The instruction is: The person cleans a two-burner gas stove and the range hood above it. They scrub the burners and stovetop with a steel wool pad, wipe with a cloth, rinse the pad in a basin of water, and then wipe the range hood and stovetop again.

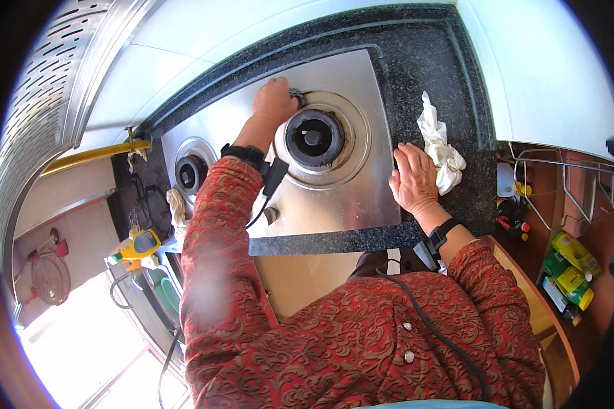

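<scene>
My left hand (275,100) is closed around a dark scouring pad (298,97), probably steel wool, mostly hidden by the fingers. It presses on the stainless-steel gas hob (337,209), at the upper left rim of the large burner's ring. The large burner (313,138) has no pan support on it, and brown stains mark the steel around it. My right hand (414,176) lies flat with fingers spread, across the hob's right edge and the black speckled countertop (409,66). Just right of it is a crumpled white cloth (440,148).
A second burner (190,174) is at the left, partly behind my left sleeve. Black pan supports (151,204) and a yellow detergent bottle (140,245) stand farther left, below a yellow gas pipe (92,156). Several bottles (570,266) and a wire rack (568,168) are at the right.
</scene>
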The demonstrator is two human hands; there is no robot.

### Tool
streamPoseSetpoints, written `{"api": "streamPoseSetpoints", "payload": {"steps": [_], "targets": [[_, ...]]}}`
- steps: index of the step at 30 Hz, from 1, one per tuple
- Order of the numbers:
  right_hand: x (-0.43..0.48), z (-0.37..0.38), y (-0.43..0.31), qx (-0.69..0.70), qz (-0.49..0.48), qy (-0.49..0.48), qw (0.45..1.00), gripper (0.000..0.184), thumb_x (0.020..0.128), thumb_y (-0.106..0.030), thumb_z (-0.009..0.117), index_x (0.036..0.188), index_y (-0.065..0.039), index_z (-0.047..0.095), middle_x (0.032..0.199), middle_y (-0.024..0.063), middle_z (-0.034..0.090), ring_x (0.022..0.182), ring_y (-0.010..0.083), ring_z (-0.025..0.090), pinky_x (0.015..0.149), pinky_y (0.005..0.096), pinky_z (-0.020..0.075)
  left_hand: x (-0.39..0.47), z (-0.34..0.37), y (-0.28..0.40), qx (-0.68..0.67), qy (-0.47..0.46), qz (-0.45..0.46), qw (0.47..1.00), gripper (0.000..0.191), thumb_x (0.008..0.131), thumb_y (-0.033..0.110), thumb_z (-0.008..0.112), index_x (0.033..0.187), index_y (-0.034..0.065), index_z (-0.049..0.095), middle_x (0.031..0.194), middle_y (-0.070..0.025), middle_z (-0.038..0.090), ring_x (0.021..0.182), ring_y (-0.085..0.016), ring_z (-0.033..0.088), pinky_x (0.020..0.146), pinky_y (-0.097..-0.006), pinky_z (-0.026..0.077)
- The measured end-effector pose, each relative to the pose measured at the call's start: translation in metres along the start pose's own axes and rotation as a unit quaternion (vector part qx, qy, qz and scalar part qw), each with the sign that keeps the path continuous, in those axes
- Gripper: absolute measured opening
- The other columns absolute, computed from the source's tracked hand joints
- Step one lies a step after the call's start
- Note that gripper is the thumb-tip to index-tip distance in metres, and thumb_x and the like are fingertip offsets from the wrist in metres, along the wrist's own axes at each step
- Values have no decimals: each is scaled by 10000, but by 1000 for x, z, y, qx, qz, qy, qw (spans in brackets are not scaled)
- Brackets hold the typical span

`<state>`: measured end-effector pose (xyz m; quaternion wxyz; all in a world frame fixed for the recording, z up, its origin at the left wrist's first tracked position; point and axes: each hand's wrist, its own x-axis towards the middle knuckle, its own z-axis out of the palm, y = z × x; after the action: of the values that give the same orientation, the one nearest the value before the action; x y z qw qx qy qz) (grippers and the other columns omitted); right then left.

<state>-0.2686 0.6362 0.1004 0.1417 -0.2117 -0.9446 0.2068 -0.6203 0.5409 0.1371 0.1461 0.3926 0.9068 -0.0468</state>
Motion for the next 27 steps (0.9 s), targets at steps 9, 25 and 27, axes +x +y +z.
{"api": "streamPoseSetpoints", "payload": {"steps": [9,25,27], "targets": [[-1,1,-2,-25,-2,-7,1000,423,785,-143,633,1194,-59,564,1289,103,518,1248,309,481,1040,457,384,-4,-8,6,-58,1,-33,998,408,801,250,651,1111,-16,639,1179,-255,637,1122,-392,614,966,-449,502],[1,0,0,-2,-8,11,1000,411,782,-146,631,1179,-58,566,1275,107,520,1235,311,492,1034,449,398,-53,21,-20,-16,46,-117,992,346,815,259,638,1042,5,578,1096,-233,635,1014,-392,649,886,-460,534],[1,0,0,19,-3,2,1000,446,771,-123,623,1204,-45,547,1279,123,521,1229,327,492,1035,466,382,-34,16,-19,9,22,-66,998,337,817,264,635,1037,13,585,1081,-221,646,1013,-400,647,885,-468,529]]}}
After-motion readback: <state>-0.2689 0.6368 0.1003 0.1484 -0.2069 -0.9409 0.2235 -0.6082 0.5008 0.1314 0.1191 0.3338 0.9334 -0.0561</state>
